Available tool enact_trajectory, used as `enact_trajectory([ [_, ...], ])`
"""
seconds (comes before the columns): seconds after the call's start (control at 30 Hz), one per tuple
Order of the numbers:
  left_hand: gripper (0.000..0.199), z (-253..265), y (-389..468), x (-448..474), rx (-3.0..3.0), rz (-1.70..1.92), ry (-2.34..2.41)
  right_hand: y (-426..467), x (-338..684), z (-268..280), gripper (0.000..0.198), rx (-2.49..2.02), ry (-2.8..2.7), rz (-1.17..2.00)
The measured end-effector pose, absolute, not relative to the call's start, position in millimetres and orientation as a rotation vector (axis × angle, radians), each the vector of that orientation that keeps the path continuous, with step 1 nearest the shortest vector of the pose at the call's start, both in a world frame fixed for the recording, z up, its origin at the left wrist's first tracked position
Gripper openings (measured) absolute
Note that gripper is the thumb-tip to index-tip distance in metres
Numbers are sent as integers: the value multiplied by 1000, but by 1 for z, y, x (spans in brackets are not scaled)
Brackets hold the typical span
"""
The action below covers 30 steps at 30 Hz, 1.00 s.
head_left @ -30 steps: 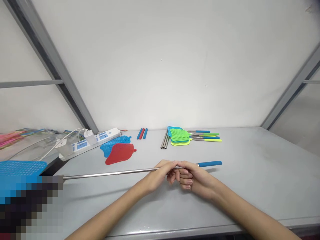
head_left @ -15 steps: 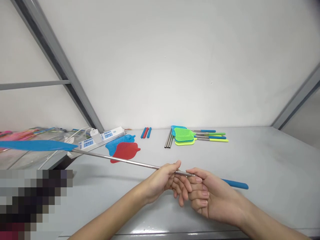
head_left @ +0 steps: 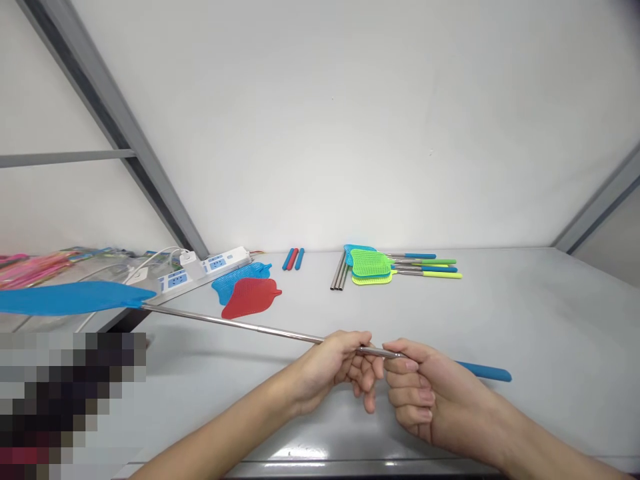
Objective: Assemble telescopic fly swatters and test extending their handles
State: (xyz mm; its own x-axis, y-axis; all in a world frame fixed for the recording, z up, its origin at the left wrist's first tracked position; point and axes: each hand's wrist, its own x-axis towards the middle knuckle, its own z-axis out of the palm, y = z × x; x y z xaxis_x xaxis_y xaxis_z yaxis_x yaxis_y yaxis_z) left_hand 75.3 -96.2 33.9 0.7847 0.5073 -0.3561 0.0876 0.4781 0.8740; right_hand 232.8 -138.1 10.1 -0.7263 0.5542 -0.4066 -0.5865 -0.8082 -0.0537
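Observation:
A long fly swatter (head_left: 235,324) stretches across the view, its metal rod extended, its blue head at the far left and its blue handle (head_left: 485,371) to the right. My left hand (head_left: 345,367) is closed about the rod near the middle, the lower fingers loosely curled. Just to its right, my right hand (head_left: 425,390) grips the thicker part of the rod by the handle, with the handle's end sticking out behind the hand. A short piece of bare rod shows between the two hands.
Beyond the hands lie a red swatter head (head_left: 253,297), a blue one (head_left: 240,279), several short grips (head_left: 293,259), metal tubes (head_left: 340,275) and a pile of finished-looking swatters (head_left: 373,263). A power strip (head_left: 215,265) with cables and plastic-bagged items (head_left: 45,267) sits at the left.
My right hand has shifted slightly right along with the handle, and the gap between my hands has widened. Both hands still hold the swatter.

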Motion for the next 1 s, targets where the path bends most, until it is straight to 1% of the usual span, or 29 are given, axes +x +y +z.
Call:
enact_trajectory([
  [0.1, 38, 34, -95, 74, 1045, 287, 662, -137, 234, 12, 30, -558, 98, 2445],
  [1.0, 32, 46, -88, 60, 1153, 327, 644, -137, 232, 24, 31, -594, 27, 2415],
])
